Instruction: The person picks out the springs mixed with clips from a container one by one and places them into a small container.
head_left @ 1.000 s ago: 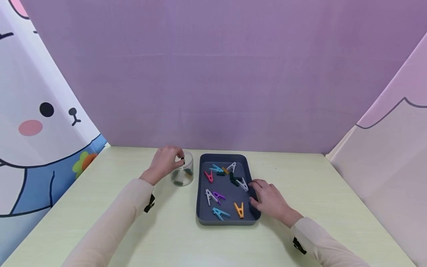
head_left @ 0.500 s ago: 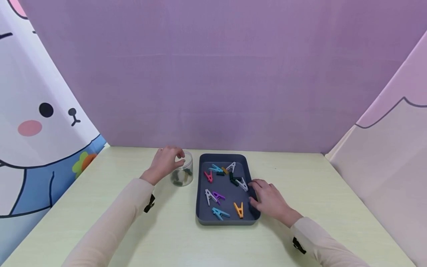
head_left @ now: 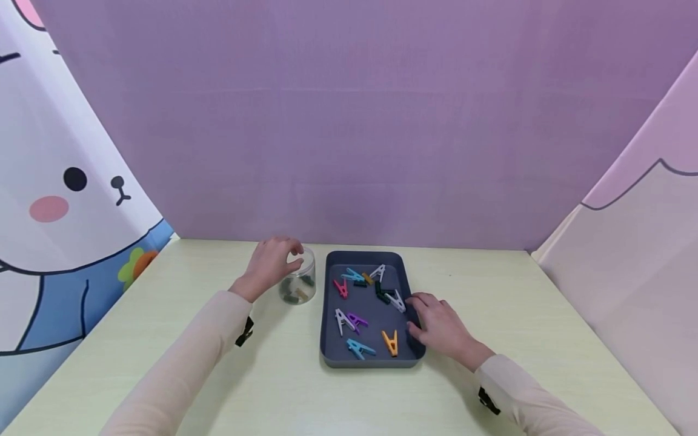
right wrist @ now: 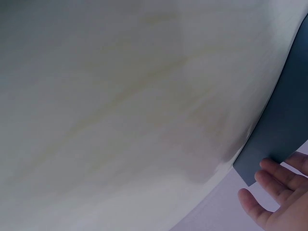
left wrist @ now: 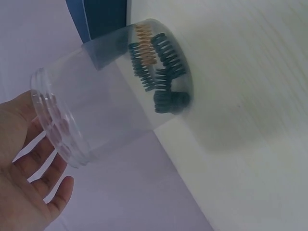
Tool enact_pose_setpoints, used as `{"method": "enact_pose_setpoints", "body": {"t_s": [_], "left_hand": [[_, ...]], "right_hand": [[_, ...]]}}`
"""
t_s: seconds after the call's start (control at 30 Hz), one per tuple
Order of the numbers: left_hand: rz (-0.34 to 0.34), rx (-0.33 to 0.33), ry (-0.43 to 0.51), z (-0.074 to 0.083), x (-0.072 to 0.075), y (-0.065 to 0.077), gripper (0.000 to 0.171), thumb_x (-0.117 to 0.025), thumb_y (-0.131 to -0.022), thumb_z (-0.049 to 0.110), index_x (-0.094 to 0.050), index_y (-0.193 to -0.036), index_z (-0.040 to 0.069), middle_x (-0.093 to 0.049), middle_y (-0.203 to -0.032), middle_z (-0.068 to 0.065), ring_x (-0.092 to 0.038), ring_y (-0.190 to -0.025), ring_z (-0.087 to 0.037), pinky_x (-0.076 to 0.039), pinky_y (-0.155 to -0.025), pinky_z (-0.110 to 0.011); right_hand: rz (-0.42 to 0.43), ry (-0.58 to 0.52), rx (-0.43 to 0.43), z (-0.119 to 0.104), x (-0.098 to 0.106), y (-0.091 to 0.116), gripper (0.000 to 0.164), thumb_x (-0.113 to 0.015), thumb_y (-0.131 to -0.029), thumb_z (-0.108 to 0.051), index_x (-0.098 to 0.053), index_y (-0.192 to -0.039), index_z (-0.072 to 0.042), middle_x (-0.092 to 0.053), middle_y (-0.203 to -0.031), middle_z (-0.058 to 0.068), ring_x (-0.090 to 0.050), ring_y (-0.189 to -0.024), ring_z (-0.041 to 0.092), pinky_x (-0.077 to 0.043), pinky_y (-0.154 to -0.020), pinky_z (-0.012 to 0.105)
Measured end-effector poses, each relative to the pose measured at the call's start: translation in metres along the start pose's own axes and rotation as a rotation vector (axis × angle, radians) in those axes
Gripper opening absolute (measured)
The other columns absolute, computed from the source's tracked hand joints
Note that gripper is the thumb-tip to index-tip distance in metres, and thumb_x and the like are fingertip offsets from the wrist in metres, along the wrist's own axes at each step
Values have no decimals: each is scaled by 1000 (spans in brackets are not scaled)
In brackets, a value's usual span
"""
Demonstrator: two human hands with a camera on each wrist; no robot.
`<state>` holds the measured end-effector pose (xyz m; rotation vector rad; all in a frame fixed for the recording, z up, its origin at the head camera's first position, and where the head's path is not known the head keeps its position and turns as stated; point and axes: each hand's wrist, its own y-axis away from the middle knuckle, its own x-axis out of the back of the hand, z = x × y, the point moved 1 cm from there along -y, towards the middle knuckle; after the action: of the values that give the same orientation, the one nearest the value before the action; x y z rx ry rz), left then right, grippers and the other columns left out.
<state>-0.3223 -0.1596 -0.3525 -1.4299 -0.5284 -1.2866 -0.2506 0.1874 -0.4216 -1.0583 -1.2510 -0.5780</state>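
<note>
My left hand (head_left: pixel 267 269) hovers at the mouth of a clear jar (head_left: pixel 297 286), thumb and fingertips apart with nothing between them. In the left wrist view, several dark green coil springs (left wrist: pixel 168 55) and a tan spring (left wrist: pixel 145 44) lie at the jar's bottom. Loosely bent fingers of my right hand (head_left: pixel 444 330) rest at the right rim of a dark grey tray (head_left: pixel 376 364). Inside the tray are several dark green springs (head_left: pixel 383 294), a tan spring (head_left: pixel 368 278) and several clothespins, among them a red one (head_left: pixel 342 288) and an orange one (head_left: pixel 390 343).
Also in the tray lie blue clothespins (head_left: pixel 361 349), white clothespins (head_left: pixel 342 321) and a purple clothespin (head_left: pixel 357 321). Jar and tray stand side by side on a pale wooden table (head_left: pixel 262 387). A purple backdrop (head_left: pixel 354 151) rises behind the table's far edge.
A dark spring pinched in my left hand one second ago is gone from the fingers, and the springs in the jar have shifted. My right hand has stayed at the tray.
</note>
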Motion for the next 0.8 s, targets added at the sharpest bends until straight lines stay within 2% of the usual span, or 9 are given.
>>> {"method": "enact_pose_setpoints", "body": {"t_s": [0.2, 0.3, 0.53, 0.7, 0.8], "left_hand": [[48, -50, -5, 9, 3, -3, 16, -68, -78, 22, -68, -93, 14, -68, -88, -1, -61, -85, -24, -46, -73, -42], [41, -59, 7, 17, 4, -5, 17, -68, -79, 22, -67, -94, 14, -68, -88, -1, -60, -87, -24, -45, -76, -43], [-27, -70, 13, 43, 0, -7, 20, -68, -80, 25, -67, -98, 15, -67, -92, 1, -58, -91, -21, -44, -81, -41], [-91, -89, 7, 60, -8, -8, 23, -66, -82, 29, -66, -101, 16, -66, -96, 1, -57, -95, -20, -43, -87, -41], [-124, -105, 0, 68, -15, -8, 23, -66, -82, 29, -66, -101, 17, -65, -98, 1, -55, -95, -20, -43, -86, -41]], "right_hand": [[9, -1, 0, -1, 0, 0, 43, -66, -77, -28, -59, -112, -6, -57, -117, 10, -52, -111, 26, -46, -80, 44], [6, -5, -5, -1, 0, 0, 42, -66, -77, -28, -59, -112, -5, -57, -118, 11, -52, -111, 26, -46, -81, 44], [-5, -8, -11, -1, 0, -1, 42, -65, -78, -28, -59, -113, -6, -57, -118, 10, -52, -111, 26, -46, -81, 44], [-9, -8, -12, 0, -1, -1, 43, -65, -78, -30, -59, -113, -6, -57, -118, 10, -52, -112, 26, -46, -82, 44], [-6, -9, -12, 0, 0, -1, 43, -65, -78, -30, -59, -113, -7, -57, -118, 10, -52, -111, 25, -46, -82, 44]]}}
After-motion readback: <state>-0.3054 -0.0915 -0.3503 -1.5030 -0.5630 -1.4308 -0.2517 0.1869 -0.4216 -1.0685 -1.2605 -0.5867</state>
